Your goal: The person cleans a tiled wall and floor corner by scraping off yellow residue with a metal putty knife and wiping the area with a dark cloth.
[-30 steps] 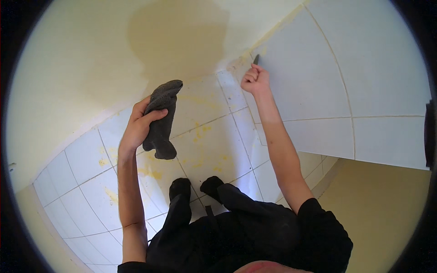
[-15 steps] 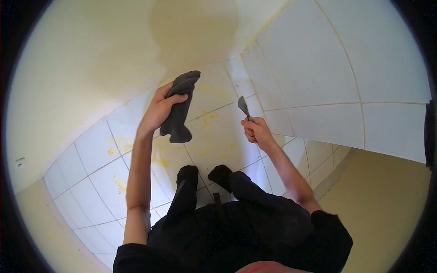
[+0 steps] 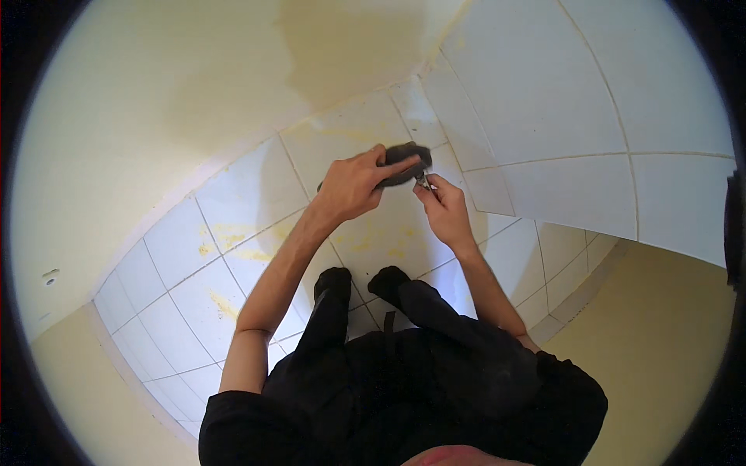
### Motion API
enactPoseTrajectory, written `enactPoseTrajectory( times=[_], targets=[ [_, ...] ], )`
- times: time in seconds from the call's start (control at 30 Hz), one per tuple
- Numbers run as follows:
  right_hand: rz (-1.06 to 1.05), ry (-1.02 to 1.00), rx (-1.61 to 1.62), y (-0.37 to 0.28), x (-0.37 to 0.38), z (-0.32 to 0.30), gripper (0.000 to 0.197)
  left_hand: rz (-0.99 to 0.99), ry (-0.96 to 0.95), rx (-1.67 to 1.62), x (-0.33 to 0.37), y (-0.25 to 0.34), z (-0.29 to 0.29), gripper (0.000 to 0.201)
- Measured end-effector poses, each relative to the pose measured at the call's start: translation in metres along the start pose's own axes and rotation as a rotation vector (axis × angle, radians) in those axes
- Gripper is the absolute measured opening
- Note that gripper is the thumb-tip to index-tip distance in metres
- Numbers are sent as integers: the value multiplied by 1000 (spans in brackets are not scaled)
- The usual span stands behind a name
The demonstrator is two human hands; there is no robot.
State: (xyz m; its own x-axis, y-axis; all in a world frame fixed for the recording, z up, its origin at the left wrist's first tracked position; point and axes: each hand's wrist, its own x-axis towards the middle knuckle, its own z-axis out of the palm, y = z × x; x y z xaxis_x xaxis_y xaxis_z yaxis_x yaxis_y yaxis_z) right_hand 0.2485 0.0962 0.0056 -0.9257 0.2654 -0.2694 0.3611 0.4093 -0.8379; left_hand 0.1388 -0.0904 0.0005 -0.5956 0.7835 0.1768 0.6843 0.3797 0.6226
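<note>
My left hand [image 3: 351, 183] grips a folded dark grey cloth [image 3: 402, 158], with a finger stretched along it. My right hand [image 3: 449, 213] is closed on a small metal scraper [image 3: 423, 183] with a leaf-shaped blade. The two hands are close together in front of me, above the tiled floor. The cloth lies over the blade end of the scraper, hiding most of it; only a short piece near my right fingers shows.
White floor tiles [image 3: 256, 186] carry yellow smears [image 3: 225, 237] between the cream wall [image 3: 194, 78] and my feet [image 3: 388, 279] in dark socks. A white tiled block [image 3: 552, 101] rises on the right. Beige surface [image 3: 653, 334] lies at the lower right.
My left hand has moved right with the cloth, bringing it onto the scraper's blade. My right hand has shifted slightly, still holding the scraper. The view has tilted a little.
</note>
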Motion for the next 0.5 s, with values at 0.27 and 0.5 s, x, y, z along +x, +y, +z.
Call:
enactPoseTrajectory(
  times=[0.27, 0.5],
  targets=[
    [182, -132, 280, -7, -2, -2, 19, -241, 223, -16, -14, -24, -9, 53],
    [65, -99, 116, -12, -3, 3, 22, -154, 243, -375, -4, -9, -29, 36]
  ],
)
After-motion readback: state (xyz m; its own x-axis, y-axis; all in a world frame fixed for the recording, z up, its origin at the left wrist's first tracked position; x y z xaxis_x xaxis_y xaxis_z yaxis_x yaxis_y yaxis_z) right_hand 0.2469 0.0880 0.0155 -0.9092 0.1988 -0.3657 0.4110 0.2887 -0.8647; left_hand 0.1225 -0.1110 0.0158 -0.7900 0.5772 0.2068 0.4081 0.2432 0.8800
